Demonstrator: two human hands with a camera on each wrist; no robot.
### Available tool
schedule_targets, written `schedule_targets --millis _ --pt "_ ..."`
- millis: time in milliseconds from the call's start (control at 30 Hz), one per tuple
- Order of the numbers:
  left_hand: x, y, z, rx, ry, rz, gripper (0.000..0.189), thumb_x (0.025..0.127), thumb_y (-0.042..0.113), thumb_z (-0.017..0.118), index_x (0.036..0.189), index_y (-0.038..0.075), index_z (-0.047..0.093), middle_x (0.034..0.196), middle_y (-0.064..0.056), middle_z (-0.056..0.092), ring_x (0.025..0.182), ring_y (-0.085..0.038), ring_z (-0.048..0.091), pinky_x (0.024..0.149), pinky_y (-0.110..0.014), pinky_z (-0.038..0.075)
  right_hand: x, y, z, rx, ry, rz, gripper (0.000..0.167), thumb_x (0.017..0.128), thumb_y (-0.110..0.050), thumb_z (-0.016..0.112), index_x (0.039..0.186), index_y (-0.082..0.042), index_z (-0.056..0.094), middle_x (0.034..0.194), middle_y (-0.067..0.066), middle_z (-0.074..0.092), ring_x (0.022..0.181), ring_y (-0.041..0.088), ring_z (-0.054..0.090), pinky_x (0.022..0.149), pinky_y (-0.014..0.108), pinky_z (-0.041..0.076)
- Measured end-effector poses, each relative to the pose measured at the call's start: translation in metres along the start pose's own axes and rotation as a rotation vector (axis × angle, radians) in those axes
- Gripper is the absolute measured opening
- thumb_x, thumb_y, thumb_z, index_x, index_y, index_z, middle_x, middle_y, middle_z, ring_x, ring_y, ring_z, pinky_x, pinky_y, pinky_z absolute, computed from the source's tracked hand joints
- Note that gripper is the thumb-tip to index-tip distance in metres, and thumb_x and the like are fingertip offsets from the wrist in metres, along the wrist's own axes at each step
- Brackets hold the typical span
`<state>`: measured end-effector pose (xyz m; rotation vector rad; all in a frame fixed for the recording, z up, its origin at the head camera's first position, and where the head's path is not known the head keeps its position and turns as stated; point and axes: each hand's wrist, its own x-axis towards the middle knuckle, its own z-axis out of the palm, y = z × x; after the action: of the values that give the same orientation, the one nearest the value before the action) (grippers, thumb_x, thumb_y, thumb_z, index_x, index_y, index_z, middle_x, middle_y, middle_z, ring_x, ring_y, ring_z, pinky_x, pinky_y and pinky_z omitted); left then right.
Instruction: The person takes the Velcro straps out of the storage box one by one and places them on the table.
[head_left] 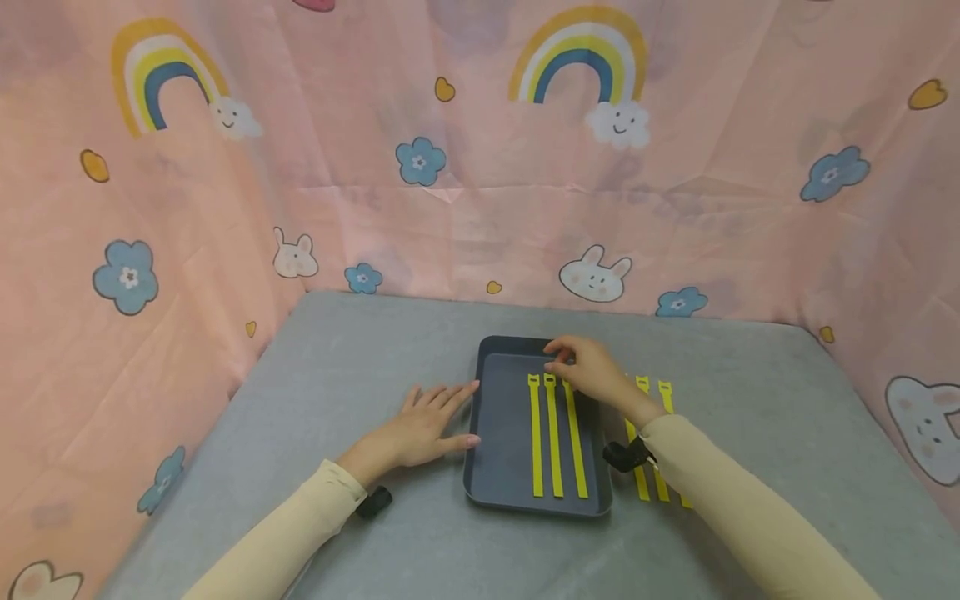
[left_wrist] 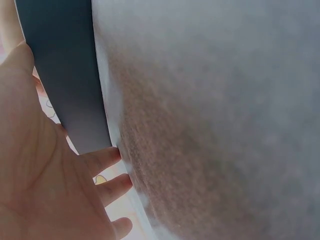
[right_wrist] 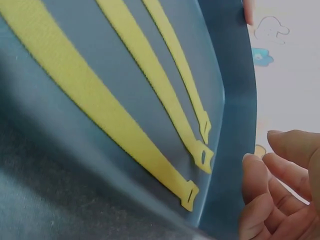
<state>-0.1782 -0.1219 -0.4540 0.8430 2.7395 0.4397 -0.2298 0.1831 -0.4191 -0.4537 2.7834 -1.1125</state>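
A dark grey tray (head_left: 498, 442) lies on the table with three yellow hook-and-loop cable ties (head_left: 555, 442) side by side in its right part, slotted heads at the far end. Against the tray's left rim, my left hand (head_left: 420, 429) spreads its fingers, the fingertips touching the edge; the left wrist view shows them along the tray's outer wall (left_wrist: 65, 75). My right hand (head_left: 592, 371) is over the far right corner of the tray, near the cable tie heads (right_wrist: 202, 157). Its fingers are loosely bent, with nothing between thumb and fingertips.
Right of the tray, several more yellow cable ties (head_left: 665, 400) lie on the grey table (head_left: 390, 333), partly hidden under my right forearm. Pink printed cloth (head_left: 480, 225) hangs around the table's back and sides. Each wrist carries a black camera mount (head_left: 375, 502).
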Motion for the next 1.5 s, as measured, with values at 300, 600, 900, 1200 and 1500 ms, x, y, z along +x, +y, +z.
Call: schedule_targets --millis 300,600,900,1200,1500 --pt "0.000 -0.002 0.003 0.005 -0.016 -0.022 0.085 0.093 0.075 0.037 0.159 0.038 -0.001 0.166 -0.004 0.024 0.153 -0.036 0.020 0.121 -0.066 0.004 0.006 -0.004 -0.002 0.053 0.009 0.006 0.034 0.098 -0.015 0.061 0.128 0.001 0.060 0.092 0.019 0.067 0.064 0.040 0.060 0.053 0.031 0.044" --pt "0.000 -0.003 0.002 0.001 0.002 -0.004 0.086 0.092 0.076 0.036 0.160 0.036 0.001 0.165 -0.006 0.025 0.153 -0.037 0.021 0.120 -0.068 0.005 0.009 -0.009 0.006 0.053 -0.004 0.065 0.033 0.096 -0.013 0.063 0.126 0.000 0.061 0.096 0.019 0.068 0.070 0.032 0.065 0.064 0.037 0.056" --pt "-0.001 -0.001 0.000 -0.002 -0.003 -0.002 0.085 0.093 0.075 0.036 0.160 0.034 0.004 0.165 -0.005 0.025 0.153 -0.037 0.021 0.120 -0.068 0.006 0.014 -0.005 0.017 0.060 -0.042 0.167 0.033 0.092 -0.007 0.067 0.123 0.002 0.063 0.086 0.013 0.066 0.064 0.025 0.064 0.061 0.033 0.053" --pt "-0.001 0.001 -0.005 0.019 -0.014 -0.014 0.084 0.094 0.073 0.038 0.160 0.034 0.004 0.165 -0.003 0.026 0.153 -0.036 0.022 0.120 -0.067 0.008 0.014 -0.009 0.022 0.018 -0.062 0.198 0.032 0.090 -0.012 0.070 0.120 -0.002 0.065 0.085 0.011 0.068 0.063 0.022 0.064 0.058 0.030 0.050" --pt "0.000 0.000 -0.004 0.014 -0.019 -0.007 0.085 0.094 0.073 0.038 0.160 0.034 0.002 0.165 -0.003 0.025 0.153 -0.035 0.021 0.120 -0.067 0.008 0.015 -0.007 0.028 0.000 -0.043 0.188 0.031 0.088 -0.010 0.073 0.116 0.000 0.066 0.080 0.010 0.068 0.058 0.018 0.062 0.056 0.030 0.051"
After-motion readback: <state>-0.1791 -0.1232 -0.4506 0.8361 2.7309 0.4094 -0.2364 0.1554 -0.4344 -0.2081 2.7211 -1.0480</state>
